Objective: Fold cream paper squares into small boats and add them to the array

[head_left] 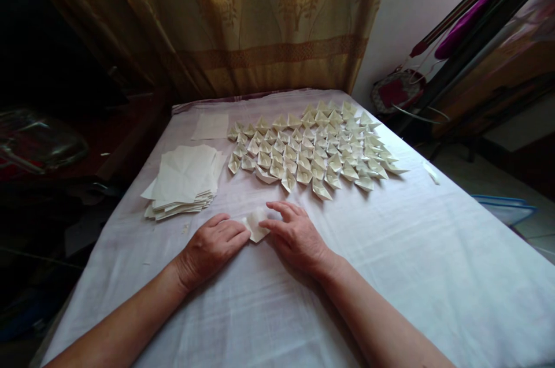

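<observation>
— What did the hands have between them?

— A small folded paper piece (255, 224), lying on the white cloth (411, 264) near the front of the table. The left hand (213, 248) lay flat with its fingers pressed down on the piece's left edge; the right hand (295, 233) lay flat too, fingers loosely spread, fingertips on its right edge. Neither hand pinched or lifted it. Part of the piece sat under the fingertips, so its full shape could not be made out.

— And around them?

— A stack of flat paper sheets (184, 180) lay to the left, a single sheet (210, 126) beyond it, and rows of folded paper boats (316, 145) filled the far middle. The far boats overlapped, too small to count.

— The room?

— A patterned curtain (243, 21) hung behind the table. The left side was almost black; only a dim glassy shape (39, 142) showed there. On the right, a blue-edged object (505, 208) was partly hidden by the table.
</observation>
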The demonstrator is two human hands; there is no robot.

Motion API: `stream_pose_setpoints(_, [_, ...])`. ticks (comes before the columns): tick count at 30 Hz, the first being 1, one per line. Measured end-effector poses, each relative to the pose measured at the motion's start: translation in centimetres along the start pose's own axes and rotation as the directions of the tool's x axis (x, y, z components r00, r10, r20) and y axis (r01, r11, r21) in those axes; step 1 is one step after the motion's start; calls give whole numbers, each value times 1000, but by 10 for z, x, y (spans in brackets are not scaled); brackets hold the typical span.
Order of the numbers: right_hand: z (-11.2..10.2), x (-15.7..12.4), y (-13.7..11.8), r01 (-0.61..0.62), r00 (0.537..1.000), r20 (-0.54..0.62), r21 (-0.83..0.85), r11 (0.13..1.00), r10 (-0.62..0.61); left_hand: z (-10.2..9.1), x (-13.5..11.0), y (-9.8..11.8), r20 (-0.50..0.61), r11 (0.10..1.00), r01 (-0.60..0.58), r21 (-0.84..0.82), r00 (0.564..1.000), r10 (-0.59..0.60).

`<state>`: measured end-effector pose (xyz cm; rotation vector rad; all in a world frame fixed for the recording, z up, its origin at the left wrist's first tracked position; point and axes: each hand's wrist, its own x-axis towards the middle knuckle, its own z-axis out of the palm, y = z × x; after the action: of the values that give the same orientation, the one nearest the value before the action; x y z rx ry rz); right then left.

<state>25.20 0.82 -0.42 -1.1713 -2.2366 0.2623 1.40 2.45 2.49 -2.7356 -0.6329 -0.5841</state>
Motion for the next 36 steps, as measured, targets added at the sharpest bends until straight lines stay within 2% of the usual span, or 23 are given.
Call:
stream_pose_setpoints(4, [-3, 1, -7, 139, 990, 39, -66, 988, -137, 0, -18, -9, -45, 998, 28, -49, 999, -31])
stream_pose_setpoints(9, [3, 5, -16, 248, 968, -19, -95, 964, -251, -5, -25, 2, 29, 988, 138, -66, 990, -136])
stream_pose_setpoints(11, [5, 7, -20, 258, 966, 0, -70, 964, -259, -8, -24, 13, 51, 976, 203, -73, 978, -200])
stream_pose_setpoints(14, [4, 7, -23, 235, 968, 92, -21, 972, -233, -12, -27, 28, 103, 956, 274, -100, 959, -264])
stream_pose_setpoints(17, [0, 5, -21, 230, 959, 165, 14, 973, -230, -12, -32, 36, 112, 953, 288, -96, 954, -277])
stream_pose_setpoints(23, [-3, 8, -17, 257, 953, 153, 52, 965, -262, -9, -37, 36, 114, 935, 322, -149, 945, -308])
stream_pose_setpoints(26, [0, 15, -18, 181, 969, 154, 88, 979, -193, -10, -36, 36, 98, 928, 325, -181, 945, -312])
stream_pose_setpoints(30, [9, 21, -21, -9, 991, 136, 122, 992, -7, -11, -36, 35, 75, 917, 337, -214, 942, -328])
stream_pose_setpoints(36, [22, 21, -25, -172, 985, 35, 146, 974, 169, -10, -38, 35, 100, 917, 336, -213, 942, -321])
